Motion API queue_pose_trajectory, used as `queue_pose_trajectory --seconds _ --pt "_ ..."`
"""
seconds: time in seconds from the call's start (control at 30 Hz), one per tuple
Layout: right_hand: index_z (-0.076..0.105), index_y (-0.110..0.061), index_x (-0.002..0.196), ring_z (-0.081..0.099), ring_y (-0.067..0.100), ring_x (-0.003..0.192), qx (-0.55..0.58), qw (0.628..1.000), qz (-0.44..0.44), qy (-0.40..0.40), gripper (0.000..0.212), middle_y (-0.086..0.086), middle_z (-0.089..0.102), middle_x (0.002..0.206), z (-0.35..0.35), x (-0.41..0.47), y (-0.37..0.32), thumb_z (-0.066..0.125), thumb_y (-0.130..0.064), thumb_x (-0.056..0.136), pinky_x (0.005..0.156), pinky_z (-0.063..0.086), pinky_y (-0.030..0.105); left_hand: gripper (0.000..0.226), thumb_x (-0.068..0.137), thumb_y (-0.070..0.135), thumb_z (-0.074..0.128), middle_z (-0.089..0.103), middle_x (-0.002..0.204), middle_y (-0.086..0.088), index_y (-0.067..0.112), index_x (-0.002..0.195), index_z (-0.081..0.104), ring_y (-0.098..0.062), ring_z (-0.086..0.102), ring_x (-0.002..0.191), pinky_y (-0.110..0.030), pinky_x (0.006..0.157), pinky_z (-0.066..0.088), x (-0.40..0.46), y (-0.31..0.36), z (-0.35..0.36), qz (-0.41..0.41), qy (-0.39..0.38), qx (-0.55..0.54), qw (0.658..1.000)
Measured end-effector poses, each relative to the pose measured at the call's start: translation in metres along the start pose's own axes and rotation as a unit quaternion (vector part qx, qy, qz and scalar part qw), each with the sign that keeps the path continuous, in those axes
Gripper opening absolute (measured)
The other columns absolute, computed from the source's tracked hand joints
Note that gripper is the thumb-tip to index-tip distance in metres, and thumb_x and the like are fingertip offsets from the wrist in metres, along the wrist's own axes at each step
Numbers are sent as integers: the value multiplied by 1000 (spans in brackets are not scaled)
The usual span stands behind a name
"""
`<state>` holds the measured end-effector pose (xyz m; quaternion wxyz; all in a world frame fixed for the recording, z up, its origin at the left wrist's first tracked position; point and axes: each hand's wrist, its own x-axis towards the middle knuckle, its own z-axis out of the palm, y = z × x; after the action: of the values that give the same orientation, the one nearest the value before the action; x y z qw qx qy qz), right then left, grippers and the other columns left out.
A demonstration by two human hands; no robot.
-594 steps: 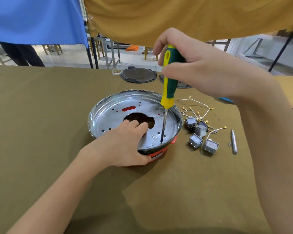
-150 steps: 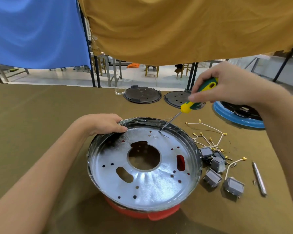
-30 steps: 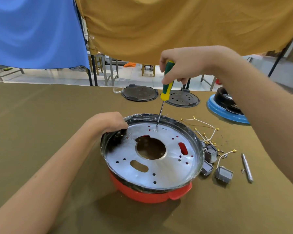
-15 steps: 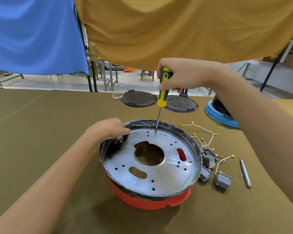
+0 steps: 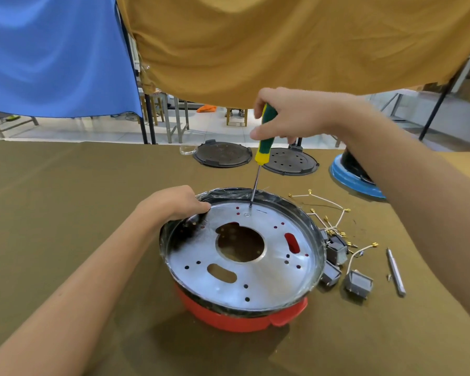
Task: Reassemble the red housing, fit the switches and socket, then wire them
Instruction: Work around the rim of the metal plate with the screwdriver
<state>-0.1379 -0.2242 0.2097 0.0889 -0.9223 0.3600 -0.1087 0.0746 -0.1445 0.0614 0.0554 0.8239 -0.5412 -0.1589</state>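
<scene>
Right hand clamped round green-yellow screwdriver; shaft near upright, tip on far edge of silver plate, just behind small screw. Judged: tip needs slight shift toward person to seat. Left hand curled over housing rim, far-left side, steadying. Red housing centre of table, plate seated inside, black rim film-wrapped. Grey switches and loose wires beside housing, right, unfitted. Spare bit further right.
</scene>
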Motion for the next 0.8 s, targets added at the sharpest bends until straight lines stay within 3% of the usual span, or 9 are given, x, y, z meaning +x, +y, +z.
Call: queue_pose_trajectory --seconds 0.1,0.2,0.37,0.43,0.5,0.57,0.67,0.73,0.8 --pt "57 -16 107 58 2 46 25 998 -43 33 25 -2 63 83 1 -2 2 70 -27 90 42 42 16 52 94 56 52 49 65 -3 12 67 55 -20 45 59 -31 57 32 1 0 0 -1 0 -1 1000" --pt "61 -14 98 58 17 52 -20 998 -28 48 26 4 66 78 2 4 -5 74 -33 85 46 44 25 55 91 60 54 46 62 -2 12 63 53 -20 44 57 -30 54 30 1 0 1 -3 5 2 1000" --pt "47 -9 72 33 20 51 -103 989 9 109 28 3 40 60 16 12 -14 65 -25 86 46 28 28 59 88 63 56 42 58 -1 12 61 47 -20 40 53 -31 53 27 0 0 1 -4 14 -4 1000" --pt "54 -7 85 42 21 56 -111 989 18 98 26 3 46 67 13 12 -15 64 -31 88 49 36 29 59 88 63 56 41 57 -1 11 60 53 -21 40 53 -31 52 28 -1 0 2 -3 12 -3 1000" --pt "53 -12 105 55 19 65 -57 998 12 30 32 1 53 85 5 9 -12 64 -38 90 52 46 28 58 88 63 56 42 58 -1 10 65 62 -21 42 54 -30 53 30 -2 1 1 -3 9 -3 1000" --pt "50 -18 112 58 12 66 9 1000 -23 -11 29 -2 55 92 2 2 -10 66 -32 92 47 46 18 58 88 63 55 46 62 -2 9 68 61 -21 45 57 -31 55 32 -1 1 0 -4 2 -6 1000" --pt "56 -21 105 57 9 66 -6 997 -63 41 23 -4 59 90 5 1 -10 71 -27 88 51 46 21 58 89 63 55 47 65 -3 10 66 49 -21 44 58 -31 55 32 0 2 0 -5 2 -8 1000" --pt "59 -19 98 54 13 66 -42 996 -44 62 24 -2 59 84 9 4 -15 74 -31 84 56 46 27 58 88 62 56 44 61 -3 11 64 46 -22 41 56 -31 54 30 -1 2 1 -2 5 -6 1000" --pt "53 -15 84 46 19 59 -66 994 -19 83 26 1 53 72 13 8 -20 72 -32 82 51 40 29 58 88 62 56 42 59 -2 11 62 47 -22 41 56 -31 54 29 0 1 1 2 8 -6 1000"
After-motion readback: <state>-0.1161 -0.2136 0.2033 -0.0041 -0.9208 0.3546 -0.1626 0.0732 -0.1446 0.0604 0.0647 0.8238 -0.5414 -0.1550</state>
